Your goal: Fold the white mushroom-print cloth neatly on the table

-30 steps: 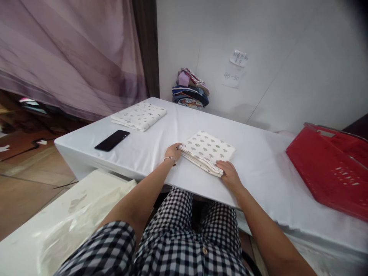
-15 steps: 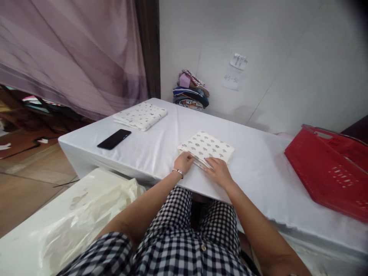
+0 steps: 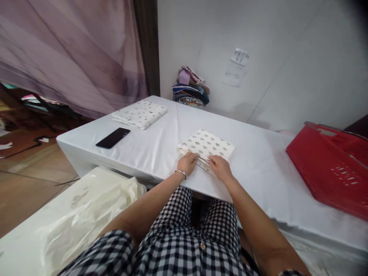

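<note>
Both hands rest on the near edge of a folded cream cloth with a small grey-green leaf print [image 3: 207, 145], which lies on the white-covered table [image 3: 161, 130], near its front edge at centre. Left hand [image 3: 188, 163], bracelet at wrist, fingers curled onto the cloth's near-left corner; a true grasp cannot be told. Right hand [image 3: 220, 168] lies flat, fingers pressing the near edge just beside the left. Far left: second folded printed cloth [image 3: 140, 114], black phone [image 3: 112, 138] nearer. Red plastic basket [image 3: 330, 168] at right. Pile of coloured fabrics [image 3: 191, 89] against the far wall.
</note>
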Demonstrator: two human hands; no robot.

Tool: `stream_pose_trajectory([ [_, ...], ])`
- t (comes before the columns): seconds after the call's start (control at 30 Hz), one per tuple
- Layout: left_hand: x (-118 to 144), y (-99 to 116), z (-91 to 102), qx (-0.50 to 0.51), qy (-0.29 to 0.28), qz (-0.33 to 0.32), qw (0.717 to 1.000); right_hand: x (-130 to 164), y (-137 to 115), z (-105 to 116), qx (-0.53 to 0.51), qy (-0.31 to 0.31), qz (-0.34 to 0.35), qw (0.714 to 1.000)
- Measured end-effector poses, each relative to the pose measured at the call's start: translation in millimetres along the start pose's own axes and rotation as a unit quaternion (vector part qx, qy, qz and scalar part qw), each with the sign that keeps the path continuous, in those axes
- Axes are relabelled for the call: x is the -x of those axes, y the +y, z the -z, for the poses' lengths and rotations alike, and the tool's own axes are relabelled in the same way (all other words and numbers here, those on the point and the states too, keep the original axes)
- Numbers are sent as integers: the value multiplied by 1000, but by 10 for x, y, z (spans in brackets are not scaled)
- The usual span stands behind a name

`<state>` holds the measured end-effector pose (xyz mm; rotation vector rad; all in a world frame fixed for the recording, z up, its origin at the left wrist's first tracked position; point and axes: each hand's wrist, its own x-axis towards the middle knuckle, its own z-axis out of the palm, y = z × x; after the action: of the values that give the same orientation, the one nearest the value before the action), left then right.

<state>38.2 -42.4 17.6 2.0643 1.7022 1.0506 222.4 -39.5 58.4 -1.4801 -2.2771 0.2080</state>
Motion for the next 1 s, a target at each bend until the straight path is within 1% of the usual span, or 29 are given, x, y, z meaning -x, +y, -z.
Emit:
stream_pose_trajectory([
  [0.1, -26, 44, 31, -82, -36, -37, 995, 32, -25, 2, 10, -1, 19, 1000],
  [0.2, -73, 101, 89, -167, -82, -57, 981, 46, -40, 15, 35, -12, 42, 998],
  [0.3, -116, 131, 143, -211, -106, -76, 969, 21, -28, 34, 44, -15, 31, 998],
  [0.43, -153, 107, 149, -238, -103, -118, 959, -24, -7, 57, 37, -8, -8, 999],
  [0.53, -182, 67, 110, -249, -91, -163, 950, -19, -29, 71, 52, -25, 4, 998],
  [0.63, -218, 42, 76, -241, -91, -200, 945, 3, -79, 87, 81, -50, 16, 995],
  [0.8, -279, 101, 109, -244, -124, -236, 933, -9, -130, 119, 123, -90, 19, 988],
  [0.9, -325, 152, 155, -271, -151, -251, 917, -56, -102, 133, 116, -102, 24, 988],
  [1.0, -384, 148, 173, -301, -168, -278, 896, -111, -48, 143, 101, -106, 31, 989],
])
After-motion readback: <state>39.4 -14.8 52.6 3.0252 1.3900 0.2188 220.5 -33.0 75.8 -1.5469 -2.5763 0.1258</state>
